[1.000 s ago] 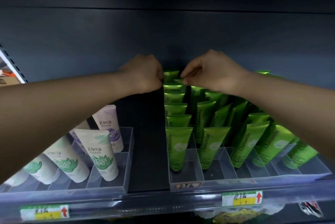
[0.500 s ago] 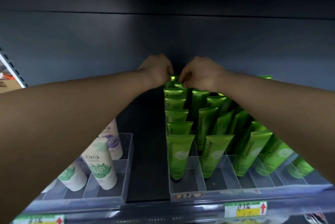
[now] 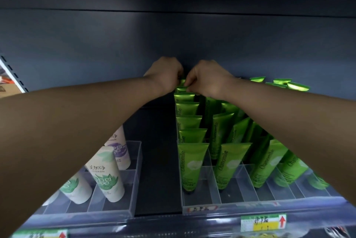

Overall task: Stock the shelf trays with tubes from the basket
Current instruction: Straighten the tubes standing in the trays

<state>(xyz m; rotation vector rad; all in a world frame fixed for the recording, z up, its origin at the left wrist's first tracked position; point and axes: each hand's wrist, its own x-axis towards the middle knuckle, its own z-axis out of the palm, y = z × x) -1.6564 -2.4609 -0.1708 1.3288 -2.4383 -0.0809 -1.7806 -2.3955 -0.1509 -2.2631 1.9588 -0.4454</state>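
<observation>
While both forearms reach toward 12 o'clock over the shelf (image 3: 158,160), the hands meet at the far end of the right tray (image 3: 212,207).

Right hand (image 3: 207,78): fingers curled, fingertips pinching the crimped top of the rear tube (image 3: 181,89), the hindmost in that tray's left-most lane.

Left hand (image 3: 165,76): fingers curled, set against the same tube from its 9 o'clock side. Its fingertips are hidden behind the knuckles, so a grip cannot be told.

Green tubes (image 3: 189,168): marked "Chamomile", standing cap-down and leaning back in divided lanes. They fill the right tray at 5 o'clock, front slots bare. More green tops show at 2 o'clock beyond the right forearm.

Left tray (image 3: 115,212): clear plastic, at 7 o'clock, well apart from the right tray. It holds white tubes (image 3: 105,174) with green leaf prints and one purple tube (image 3: 117,147) behind them.

Price label (image 3: 263,222): yellow and green with a red arrow, on the shelf edge at 5 o'clock.
</observation>
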